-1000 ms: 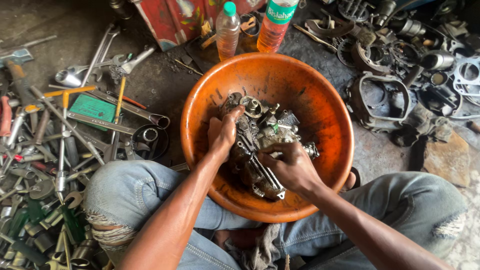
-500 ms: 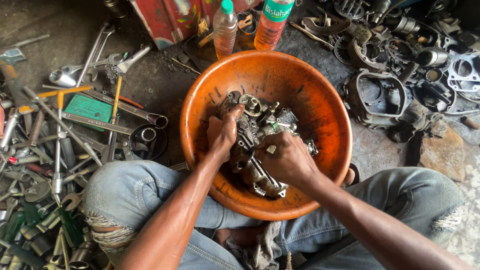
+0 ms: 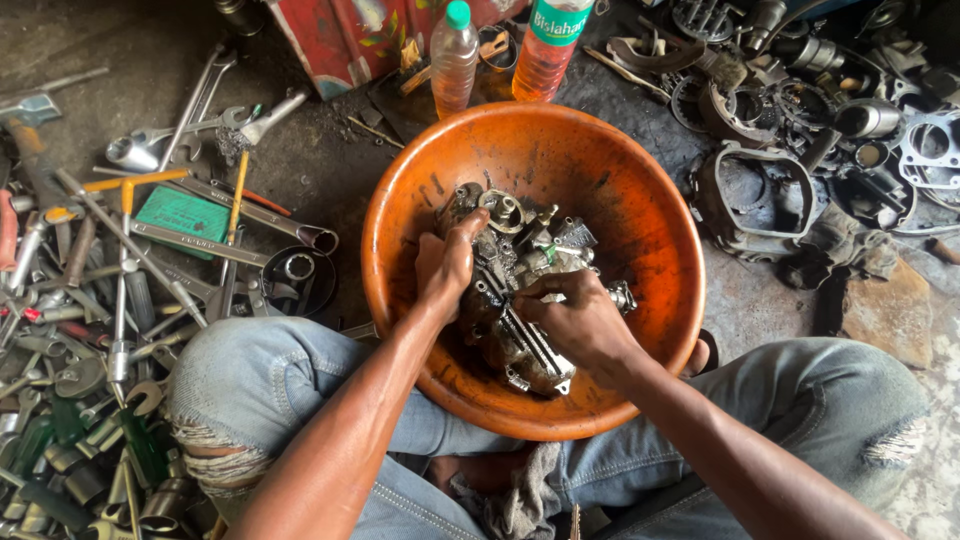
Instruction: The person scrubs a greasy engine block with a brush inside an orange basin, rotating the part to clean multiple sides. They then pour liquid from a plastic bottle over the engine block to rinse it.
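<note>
A large orange bowl [image 3: 640,200] rests between my knees, with a greasy metal engine part [image 3: 520,345] and several small metal pieces [image 3: 510,215] inside it. My left hand [image 3: 443,262] grips the left side of the engine part, thumb pointing up. On the part's right side, my right hand [image 3: 575,318] is closed over it with fingers curled. Both forearms reach down into the bowl.
Wrenches, spanners and screwdrivers [image 3: 130,250] lie scattered on the ground at left, with a green box [image 3: 182,212] among them. Two plastic bottles [image 3: 455,55] stand behind the bowl. Dark engine casings and gears [image 3: 800,180] are piled at right. My jeans-clad knees [image 3: 250,370] flank the bowl.
My right hand has shifted slightly up and right over the engine part. The left hand keeps its grip in the same place.
</note>
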